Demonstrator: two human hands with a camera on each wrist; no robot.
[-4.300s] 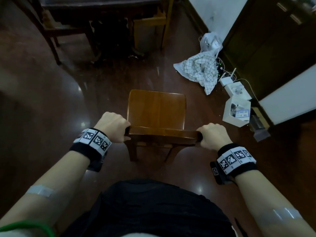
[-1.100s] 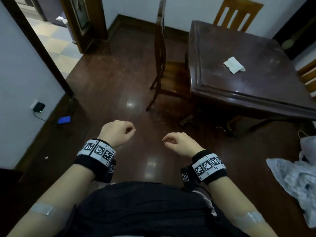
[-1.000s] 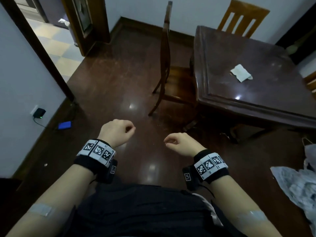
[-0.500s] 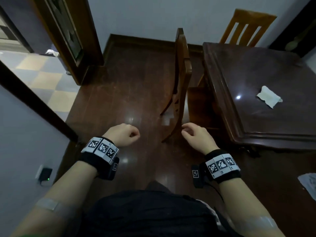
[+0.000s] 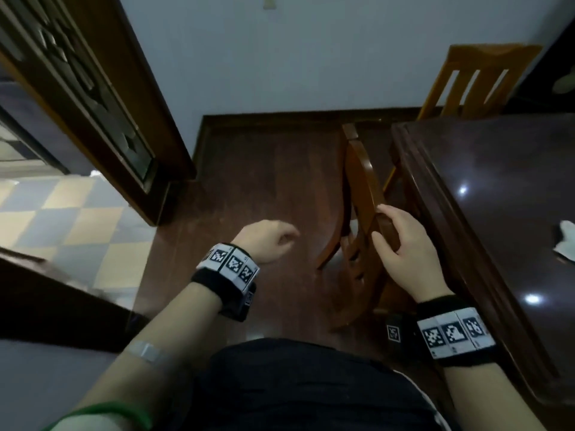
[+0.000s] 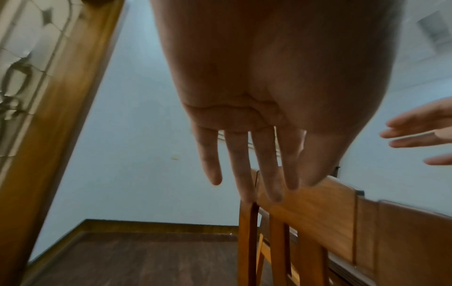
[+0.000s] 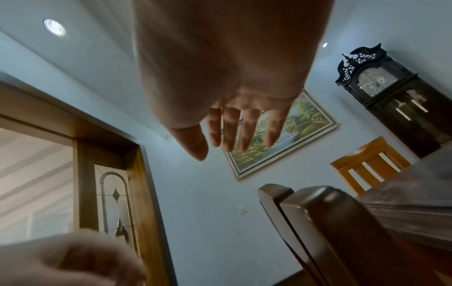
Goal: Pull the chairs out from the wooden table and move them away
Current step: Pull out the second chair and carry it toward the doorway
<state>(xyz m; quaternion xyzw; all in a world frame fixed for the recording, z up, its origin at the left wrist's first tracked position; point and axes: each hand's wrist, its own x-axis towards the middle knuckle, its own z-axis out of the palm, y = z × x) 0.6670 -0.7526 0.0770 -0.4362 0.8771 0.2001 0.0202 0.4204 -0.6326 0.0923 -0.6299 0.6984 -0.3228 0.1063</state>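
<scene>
The wooden chair (image 5: 361, 194) in front of me is tucked against the left edge of the dark wooden desk (image 5: 485, 188), its seat pushed under the top and its back standing edge-on to me, just beside the desk's moulded rim. It looks like solid hardwood with a polished top rail, so I judge it stiff and fairly heavy, and that glossy rail could slip under a loose palm; the floor (image 5: 255, 181) is shiny too, so the legs should slide rather than catch. The sound place to take it is the top rail, one hand toward each end, so that it comes straight out and does not twist into the desk. My right hand (image 5: 404, 253) is at the near end of that rail with fingers spread and only lightly bent over the wood, touching or nearly so, not yet clamped. My left hand (image 5: 269, 242) hangs apart from the chair over the floor, holding nothing; from above it looks loosely curled, while the wrist view shows its fingers fairly straight. A second, lighter slatted chair (image 5: 476, 79) stands at the far side of the desk against the wall, a crumpled white tissue (image 5: 564, 241) lies on the desk top, and an open door (image 5: 93, 98) is to my left
</scene>
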